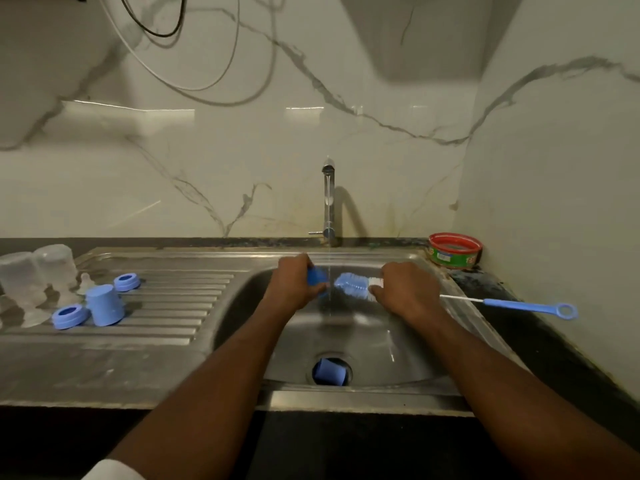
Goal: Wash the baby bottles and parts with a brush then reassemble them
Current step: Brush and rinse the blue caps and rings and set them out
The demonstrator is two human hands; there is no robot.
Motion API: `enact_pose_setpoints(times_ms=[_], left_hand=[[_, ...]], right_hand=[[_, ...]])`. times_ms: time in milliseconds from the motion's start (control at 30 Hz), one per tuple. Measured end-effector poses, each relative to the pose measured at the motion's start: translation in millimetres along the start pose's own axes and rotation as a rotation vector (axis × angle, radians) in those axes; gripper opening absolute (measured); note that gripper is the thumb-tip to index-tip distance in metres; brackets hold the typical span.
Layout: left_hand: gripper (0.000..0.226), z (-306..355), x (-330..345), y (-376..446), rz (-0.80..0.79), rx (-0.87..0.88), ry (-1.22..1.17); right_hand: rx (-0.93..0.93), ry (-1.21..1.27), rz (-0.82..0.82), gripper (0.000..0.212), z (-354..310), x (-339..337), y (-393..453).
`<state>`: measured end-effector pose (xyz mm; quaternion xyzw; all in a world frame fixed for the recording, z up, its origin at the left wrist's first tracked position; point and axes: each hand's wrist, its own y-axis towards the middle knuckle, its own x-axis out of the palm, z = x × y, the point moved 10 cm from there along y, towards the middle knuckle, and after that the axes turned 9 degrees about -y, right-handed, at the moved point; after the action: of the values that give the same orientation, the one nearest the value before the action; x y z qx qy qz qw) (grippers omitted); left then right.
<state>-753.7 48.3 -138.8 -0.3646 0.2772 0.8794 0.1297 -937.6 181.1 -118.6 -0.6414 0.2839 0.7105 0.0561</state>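
My left hand [294, 280] grips a blue bottle part [316, 275] over the sink basin [398, 337], beside the running water stream [328, 271]. My right hand [403, 289] grips the bottle brush [353, 285] near its blue and white bristle head; the brush's wire and blue handle [530, 306] stick out to the right. The bristle tip is just right of the part. Another blue cap [330, 371] lies in the drain hole. On the drainboard [166, 306] stand two clear bottles [34, 275] upside down, a clear teat [86, 282], two blue rings [127, 282] [70, 316] and a blue cap [104, 304].
A steel tap [329, 202] stands behind the basin with water flowing. A red-rimmed green tub [454, 249] sits at the back right corner of the dark counter. Marble walls close in behind and on the right. Cables hang on the wall at upper left.
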Motion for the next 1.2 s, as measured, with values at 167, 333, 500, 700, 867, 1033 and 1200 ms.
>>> enact_pose_setpoints(times_ms=[167, 333, 500, 700, 867, 1033, 1200], left_hand=[[0.049, -25.0, 32.1, -10.6, -0.237, -0.131, 0.168], [0.053, -15.1, 19.0, 3.4, 0.003, -0.141, -0.206], [0.049, -11.7, 32.9, 16.9, 0.081, -0.107, -0.316], [0.048, -12.8, 24.3, 19.6, 0.174, -0.083, -0.380], [0.046, -23.6, 32.5, 18.2, 0.093, -0.122, -0.323], [0.047, -22.5, 36.7, 17.9, 0.071, -0.114, -0.297], [0.047, -25.6, 39.7, 20.3, 0.082, -0.110, -0.310]], right_hand=[[-0.033, -0.044, -0.099, 0.035, 0.0, 11.0, -5.6], [-0.005, -0.011, -0.050, 0.040, 2.4, 0.6, -1.2], [-0.020, -0.037, -0.052, 0.041, -1.0, 7.7, -4.9], [-0.029, -0.039, -0.065, 0.041, 0.1, 7.7, -2.6], [-0.027, -0.023, -0.081, 0.041, -0.3, 6.2, -4.8], [-0.019, -0.013, -0.109, 0.040, 4.0, 8.6, -5.1], [-0.010, -0.007, -0.122, 0.039, 6.7, 11.1, -2.1]])
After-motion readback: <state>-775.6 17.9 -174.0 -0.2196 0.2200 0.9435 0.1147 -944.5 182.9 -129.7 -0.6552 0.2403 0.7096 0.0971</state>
